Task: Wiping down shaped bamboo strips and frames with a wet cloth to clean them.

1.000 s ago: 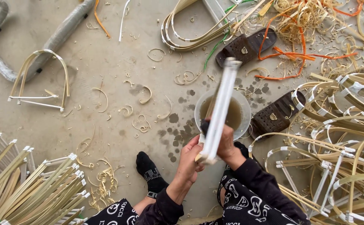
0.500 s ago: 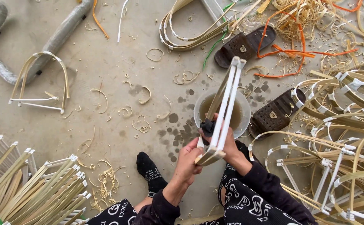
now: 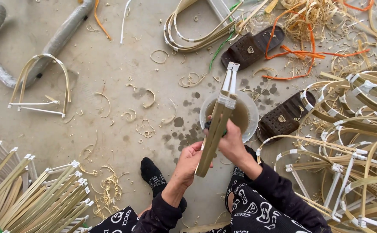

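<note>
Person sitting on the concrete floor (image 3: 89, 142), knees cut off at the frame edge. Left hand (image 3: 189, 162) is curling round the lower end of a bundle of bamboo strips (image 3: 218, 125). Right hand (image 3: 230, 142) is gripping the bundle mid-length, its fingers partly hidden behind the strips. The bundle is slanting up over a bowl of murky water (image 3: 244, 117), covering part of its rim. Brown sandals (image 3: 252, 46) are lying beyond.

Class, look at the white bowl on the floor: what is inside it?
The bowl holds murky brown liquid. The strip bundle in both hands covers its left part, so anything there or below the surface is hidden.
</note>
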